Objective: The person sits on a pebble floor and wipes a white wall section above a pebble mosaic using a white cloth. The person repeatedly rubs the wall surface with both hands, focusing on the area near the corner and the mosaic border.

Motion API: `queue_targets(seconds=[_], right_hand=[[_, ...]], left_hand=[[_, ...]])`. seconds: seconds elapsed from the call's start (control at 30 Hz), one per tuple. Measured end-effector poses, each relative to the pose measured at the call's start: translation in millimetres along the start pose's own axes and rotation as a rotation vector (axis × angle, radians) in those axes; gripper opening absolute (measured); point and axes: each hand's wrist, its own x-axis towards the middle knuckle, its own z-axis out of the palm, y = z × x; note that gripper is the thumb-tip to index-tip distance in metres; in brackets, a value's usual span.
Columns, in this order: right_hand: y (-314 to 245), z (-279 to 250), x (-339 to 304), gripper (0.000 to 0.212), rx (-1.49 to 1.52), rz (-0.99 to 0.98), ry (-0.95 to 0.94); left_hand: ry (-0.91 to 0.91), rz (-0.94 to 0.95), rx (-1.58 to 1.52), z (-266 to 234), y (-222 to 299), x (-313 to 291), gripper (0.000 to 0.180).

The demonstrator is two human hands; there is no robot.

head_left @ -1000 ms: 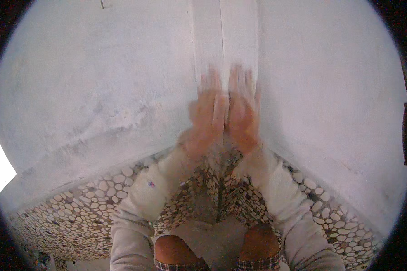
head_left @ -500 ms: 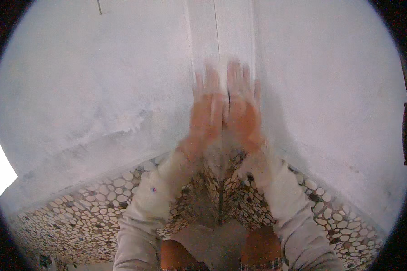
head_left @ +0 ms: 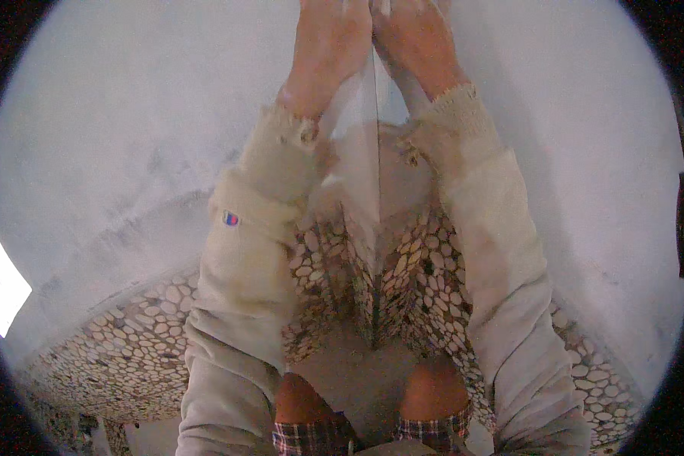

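Observation:
My left hand (head_left: 330, 44) and my right hand (head_left: 416, 39) reach up side by side against a pale wall corner (head_left: 374, 83). The backs of both hands face me, and the hands almost touch at the dark seam running down the corner. They appear to lie flat with nothing held, though most of their fingers are cut off by the upper edge. Cream knitted sleeves (head_left: 254, 235) cover both forearms. Between the sleeves, the corner surface looks blurred and partly see-through or reflective.
A band of pebble-patterned facing (head_left: 121, 357) runs along the lower walls on both sides. White wall (head_left: 129, 114) rises above it. My bare knees (head_left: 435, 387) and plaid shorts (head_left: 311, 437) are below. A bright opening (head_left: 4, 281) lies at far left.
Both hands have moved up along the corner, from mid-picture to the upper edge. Half a second ago their fingers showed stretched out flat; my forearms now extend farther up.

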Motion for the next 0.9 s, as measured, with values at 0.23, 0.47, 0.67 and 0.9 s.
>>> queue_targets(seconds=[0.23,0.47,0.67,0.9], right_hand=[[-6.5,-3.7,-197.3,0.058,0.004,0.115,-0.23],[6.3,5.0,-169.4,0.057,-0.134,-0.097,-0.048],[24.5,10.1,-76.9,0.06,-0.01,0.1,-0.247],[-14.5,5.4,-241.1,0.058,-0.173,0.012,-0.229]], left_hand=[[-0.257,-0.096,0.233,17.4,86.1,-189.1,0.059],[-0.181,0.016,0.469,2.1,70.0,-161.5,0.058],[0.063,0.056,0.724,12.4,59.0,-70.9,0.058],[-0.153,-0.224,0.238,36.7,82.9,-255.1,0.061]])
